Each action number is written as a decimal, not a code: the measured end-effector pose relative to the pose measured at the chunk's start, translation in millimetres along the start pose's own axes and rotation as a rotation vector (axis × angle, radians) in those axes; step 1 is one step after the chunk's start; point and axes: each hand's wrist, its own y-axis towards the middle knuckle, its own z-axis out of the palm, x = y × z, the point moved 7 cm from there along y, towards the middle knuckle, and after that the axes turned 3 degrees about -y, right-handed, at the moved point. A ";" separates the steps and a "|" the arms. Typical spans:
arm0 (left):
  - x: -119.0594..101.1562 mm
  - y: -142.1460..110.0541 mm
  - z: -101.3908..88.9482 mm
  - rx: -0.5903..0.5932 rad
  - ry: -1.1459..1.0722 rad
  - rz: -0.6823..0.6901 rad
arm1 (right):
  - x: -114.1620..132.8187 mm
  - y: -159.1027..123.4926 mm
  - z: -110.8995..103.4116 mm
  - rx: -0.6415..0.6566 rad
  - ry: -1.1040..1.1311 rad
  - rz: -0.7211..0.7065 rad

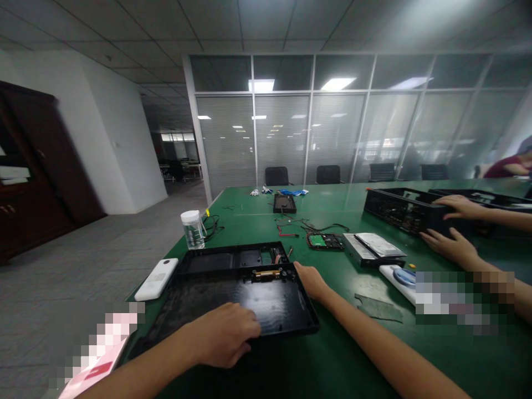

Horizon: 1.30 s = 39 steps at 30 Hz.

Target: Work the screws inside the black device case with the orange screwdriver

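A flat black equipment casing (pixel 208 296) lies close in front of me, its shiny inner face showing and a brass-coloured connector strip (pixel 267 274) along its far edge. At its near edge my left hand (pixel 228 335) is closed, fingers curled over the rim and thumb below. My right hand (pixel 311 281) grips the right far corner, with its fingertips partly hidden behind the casing. Just beyond lies a second black shell (pixel 233 257) with compartments and a few wires; whether it is joined to the front part I cannot tell.
A water bottle (pixel 193 230) and a white power bank-like object (pixel 157 280) stand at left. A circuit board (pixel 320 241), a silver drive (pixel 374 248), cables (pixel 328 228) and a clear sheet (pixel 378 308) lie rightward. Another person's hands (pixel 453 244) touch a black chassis (pixel 399 210).
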 end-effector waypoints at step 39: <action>70.5 139.9 61.7 -0.656 -0.139 0.072 | -74.9 -34.5 2.7 -0.291 0.517 0.017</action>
